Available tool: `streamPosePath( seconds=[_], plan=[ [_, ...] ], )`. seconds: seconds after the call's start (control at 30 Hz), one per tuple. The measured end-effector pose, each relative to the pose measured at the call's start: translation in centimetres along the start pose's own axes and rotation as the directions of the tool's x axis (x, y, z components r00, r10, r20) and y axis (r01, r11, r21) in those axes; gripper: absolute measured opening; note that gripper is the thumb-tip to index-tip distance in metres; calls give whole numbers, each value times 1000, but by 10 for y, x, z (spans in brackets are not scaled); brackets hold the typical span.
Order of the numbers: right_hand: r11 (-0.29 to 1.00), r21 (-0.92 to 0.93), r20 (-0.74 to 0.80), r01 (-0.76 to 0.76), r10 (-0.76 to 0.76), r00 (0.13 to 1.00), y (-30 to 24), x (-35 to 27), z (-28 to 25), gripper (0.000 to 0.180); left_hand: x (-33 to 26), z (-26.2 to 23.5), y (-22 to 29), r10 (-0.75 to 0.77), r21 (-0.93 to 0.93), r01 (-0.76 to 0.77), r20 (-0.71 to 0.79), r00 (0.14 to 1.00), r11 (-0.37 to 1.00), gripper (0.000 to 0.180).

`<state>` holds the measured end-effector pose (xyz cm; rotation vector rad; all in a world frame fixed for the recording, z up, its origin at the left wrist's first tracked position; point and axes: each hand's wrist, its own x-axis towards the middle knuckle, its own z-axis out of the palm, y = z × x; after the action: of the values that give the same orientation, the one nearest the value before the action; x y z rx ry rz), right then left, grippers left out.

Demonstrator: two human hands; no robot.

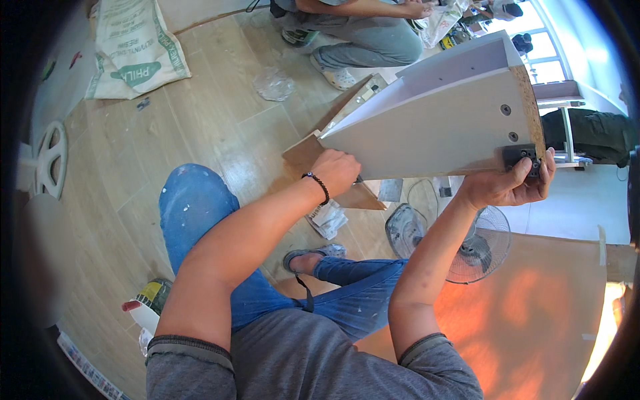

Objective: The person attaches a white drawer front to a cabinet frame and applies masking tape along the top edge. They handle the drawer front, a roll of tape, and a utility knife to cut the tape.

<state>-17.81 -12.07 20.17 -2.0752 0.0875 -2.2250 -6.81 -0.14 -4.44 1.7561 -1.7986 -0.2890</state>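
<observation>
A long white drawer-like box (420, 127) with a raw particleboard edge is tilted in front of me. Two round dark fittings sit in its side near the right end. My right hand (513, 185) grips a black bracket (523, 160) with several holes at the lower right corner, thumb on its face and fingers curled behind the board's edge. My left hand (337, 175), with a dark beaded bracelet on the wrist, is closed at the box's lower left corner. A small dark tip shows beside its fingers; what it belongs to is hidden.
Brown board pieces (310, 152) lie under the box's left end. A fan (477, 250) stands below my right forearm. Another person (373, 43) crouches at the back. A white sack (137, 50) lies at the far left, and a can (155, 293) stands by my left elbow.
</observation>
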Motion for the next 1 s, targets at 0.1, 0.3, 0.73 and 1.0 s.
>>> streamPosePath(
  seconds=[0.1,0.3,0.73,1.0],
  plan=[
    [1000,-2,-7,-13,13,1000,1,-4,-1,20,1,-2,-3,-18,-3,18,43,999,1000,26],
    [1000,-23,7,11,-11,1000,5,1,-2,28,10,-22,5,-56,30,52,165,985,998,29],
    [998,-37,85,46,-43,995,11,1,-7,26,15,-20,3,-35,97,24,117,993,995,28],
    [998,-34,87,58,-55,995,13,1,-7,26,16,-17,1,-50,54,42,146,988,998,32]
  ],
)
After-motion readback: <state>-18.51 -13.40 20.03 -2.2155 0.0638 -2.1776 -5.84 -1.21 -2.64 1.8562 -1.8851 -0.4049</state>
